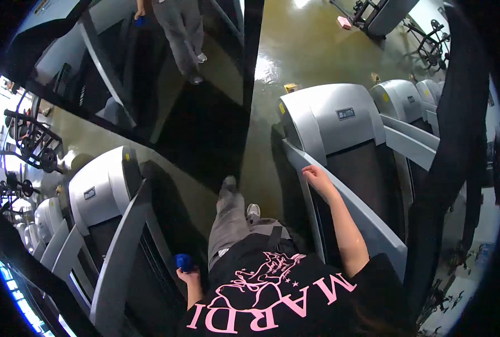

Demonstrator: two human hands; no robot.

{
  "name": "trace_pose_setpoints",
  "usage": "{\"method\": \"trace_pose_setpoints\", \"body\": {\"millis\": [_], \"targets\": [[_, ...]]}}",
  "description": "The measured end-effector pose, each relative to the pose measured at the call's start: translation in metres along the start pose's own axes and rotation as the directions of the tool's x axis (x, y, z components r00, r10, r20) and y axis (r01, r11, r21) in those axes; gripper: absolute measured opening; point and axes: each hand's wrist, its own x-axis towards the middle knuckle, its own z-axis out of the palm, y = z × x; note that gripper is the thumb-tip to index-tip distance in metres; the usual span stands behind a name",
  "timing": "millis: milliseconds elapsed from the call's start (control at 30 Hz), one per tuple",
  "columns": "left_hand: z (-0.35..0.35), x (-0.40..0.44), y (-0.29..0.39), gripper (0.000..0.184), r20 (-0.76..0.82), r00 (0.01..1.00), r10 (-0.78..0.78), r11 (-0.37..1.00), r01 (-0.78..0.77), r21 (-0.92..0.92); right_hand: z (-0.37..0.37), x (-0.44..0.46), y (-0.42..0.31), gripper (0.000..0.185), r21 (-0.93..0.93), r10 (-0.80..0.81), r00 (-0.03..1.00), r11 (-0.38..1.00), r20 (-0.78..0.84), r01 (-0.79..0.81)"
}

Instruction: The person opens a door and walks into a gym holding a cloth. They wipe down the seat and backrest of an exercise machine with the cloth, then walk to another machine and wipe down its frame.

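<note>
Low in the view, left of the black shirt with pink print, my left hand (190,276) holds a bunched blue item (184,262), perhaps a cloth. My right hand (316,176) is on the right side, over the grey side rail (345,196) of a treadmill, with its fingers curled; whether it touches the rail I cannot tell. Nothing shows in that hand. My legs in grey trousers (227,216) are mid-stride between two treadmills.
Silver-hooded treadmills stand in rows on the right (340,115) and left (101,188). A dark mirror-like panel (205,106) ahead reflects legs. Weight machines (34,137) are at the far left and upper right. A pink box (344,22) lies on the floor.
</note>
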Motion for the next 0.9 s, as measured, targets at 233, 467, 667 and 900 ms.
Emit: {"method": "trace_pose_setpoints", "body": {"millis": [233, 467, 667, 900], "targets": [[0.126, 0.026, 0.001, 0.035, -0.134, 0.988, -0.077, 0.997, 0.073, -0.031, -0.029, 0.095, -0.038, 0.018, 0.369, 0.062, 0.998, 0.928, 0.002, -0.058], [0.293, 0.059, 0.032, 0.033, 0.159, 0.986, 0.047, 0.877, -0.117, 0.465, -0.054, 0.146, -0.067, 0.021, 0.331, 0.072, 0.986, 0.944, -0.147, -0.019], [0.448, 0.053, 0.036, 0.027, 0.357, 0.921, -0.159, 0.866, -0.044, 0.499, -0.070, 0.161, -0.082, 0.020, 0.341, 0.200, 0.939, 0.935, -0.279, -0.098], [0.533, 0.020, 0.002, 0.031, 0.366, 0.878, -0.307, 0.777, 0.010, 0.629, -0.086, 0.176, -0.063, 0.021, 0.397, 0.261, 0.911, 0.910, -0.319, -0.122]]}}
